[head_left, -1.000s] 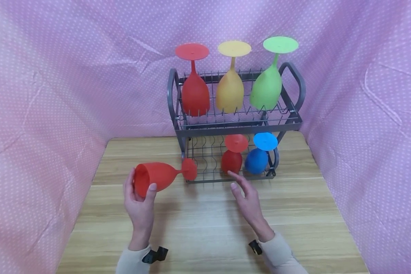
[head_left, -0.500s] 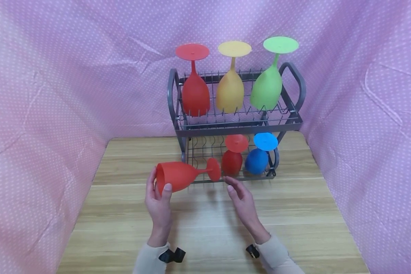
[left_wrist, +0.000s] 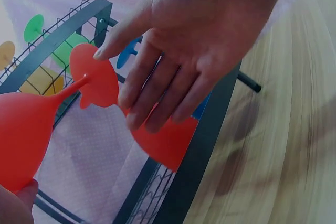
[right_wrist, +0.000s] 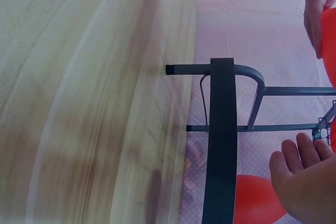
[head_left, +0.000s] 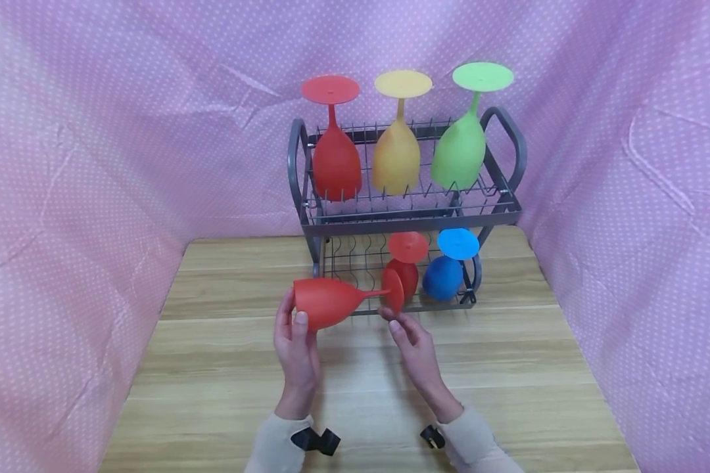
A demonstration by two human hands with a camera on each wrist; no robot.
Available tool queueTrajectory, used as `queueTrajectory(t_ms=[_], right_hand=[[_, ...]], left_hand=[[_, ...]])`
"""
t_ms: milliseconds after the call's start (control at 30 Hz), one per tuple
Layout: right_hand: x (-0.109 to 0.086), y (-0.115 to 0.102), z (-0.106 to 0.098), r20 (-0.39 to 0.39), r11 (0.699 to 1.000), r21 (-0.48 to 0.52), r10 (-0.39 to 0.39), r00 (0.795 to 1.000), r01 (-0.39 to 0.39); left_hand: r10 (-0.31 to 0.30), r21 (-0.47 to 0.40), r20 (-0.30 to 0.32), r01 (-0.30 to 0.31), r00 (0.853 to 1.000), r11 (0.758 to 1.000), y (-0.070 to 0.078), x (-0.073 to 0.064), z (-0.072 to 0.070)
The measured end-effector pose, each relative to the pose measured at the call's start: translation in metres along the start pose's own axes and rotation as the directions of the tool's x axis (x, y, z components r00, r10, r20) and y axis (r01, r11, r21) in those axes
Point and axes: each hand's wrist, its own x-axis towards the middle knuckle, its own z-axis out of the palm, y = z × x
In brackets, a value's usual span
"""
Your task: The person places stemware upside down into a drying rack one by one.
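Observation:
A red plastic goblet point(head_left: 329, 303) lies sideways in the air before the rack's lower tier. My left hand point(head_left: 298, 358) grips its bowl near the rim, the thumb on the near side. The goblet's round foot points right, towards my right hand point(head_left: 420, 358). That hand's fingers are loosely extended beside the foot; in the left wrist view the thumb tip overlaps the foot point(left_wrist: 94, 74), and whether it touches I cannot tell. Behind the foot, another red goblet point(head_left: 409, 247) stands upside down on the lower tier, partly hidden.
A dark two-tier wire dish rack point(head_left: 411, 228) stands at the back of the wooden table point(head_left: 225, 368). Its upper tier bears upside-down red point(head_left: 337, 167), yellow point(head_left: 396, 164) and green point(head_left: 460, 154) goblets. A blue goblet point(head_left: 444, 279) stands at the lower right. Pink dotted cloth point(head_left: 124, 164) surrounds the table.
My left hand has carried the red goblet rightwards, bringing its foot up to my right hand. The right hand has moved slightly left and down. The racked goblets stay put.

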Motion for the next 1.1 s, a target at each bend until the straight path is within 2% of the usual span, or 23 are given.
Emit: queueTrajectory(t_ms=[367, 700, 900, 1100], right_hand=[[0.003, -0.01, 0.01, 0.012, 0.998, 0.047, -0.048, 0.999, 0.048], [0.01, -0.023, 0.021, -0.058, 0.996, 0.07, -0.048, 0.997, 0.052], [0.015, -0.027, 0.024, -0.086, 0.993, 0.102, -0.045, 0.995, 0.053], [0.021, -0.03, 0.028, -0.101, 0.981, 0.178, -0.056, 0.993, 0.074]], left_hand=[[-0.128, -0.149, -0.045, 0.12, 0.991, 0.982, -0.013, -0.003, 0.012], [-0.254, -0.171, -0.049, 0.242, 0.966, 0.955, -0.017, -0.009, 0.02], [-0.296, -0.212, -0.062, 0.278, 0.953, 0.937, -0.019, -0.01, 0.024], [-0.312, -0.23, -0.052, 0.293, 0.949, 0.928, -0.023, -0.012, 0.024]])
